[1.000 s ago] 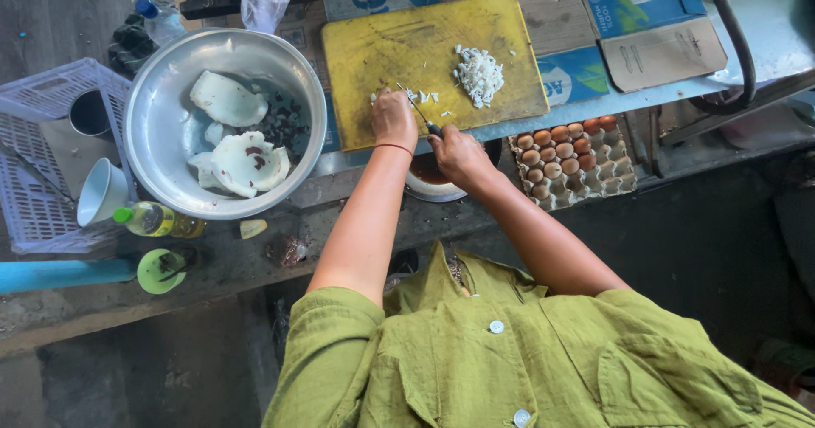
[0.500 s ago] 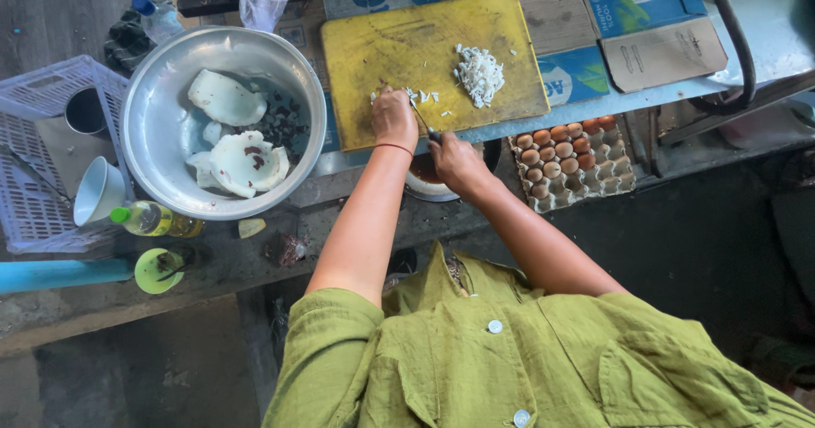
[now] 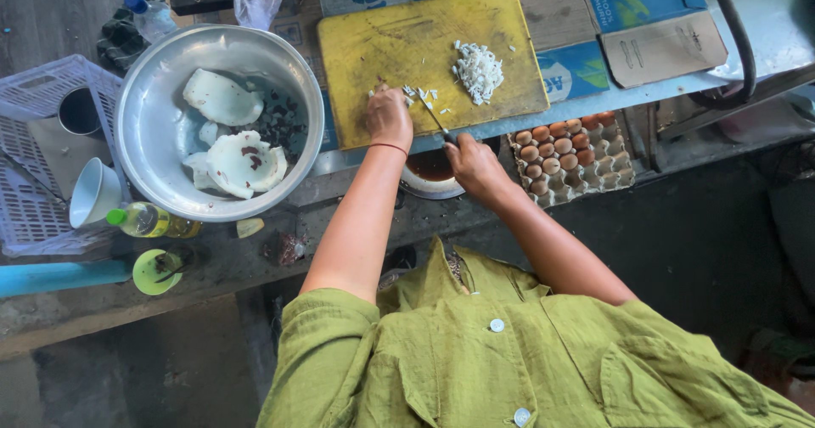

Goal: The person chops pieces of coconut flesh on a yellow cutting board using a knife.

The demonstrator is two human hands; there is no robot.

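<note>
A yellow cutting board (image 3: 407, 50) lies on the counter with a pile of chopped white pieces (image 3: 479, 71) on its right half. My left hand (image 3: 389, 118) presses down on a small white piece at the board's near edge, fingers curled over it. My right hand (image 3: 475, 165) grips the handle of a knife (image 3: 436, 122), whose blade angles up toward the left hand among a few loose white bits (image 3: 422, 95).
A large metal bowl (image 3: 144, 80) with white slabs and dark bits sits left of the board. A tray of brown eggs (image 3: 564, 152) lies to the right, a small bowl of dark sauce (image 3: 430, 173) below the board. A lilac basket (image 3: 38, 139), white cup (image 3: 92, 193) and green-capped bottle (image 3: 144, 220) stand far left.
Both hands stay at the board's near edge; the knife blade shifts slightly as it cuts beside the left fingers.
</note>
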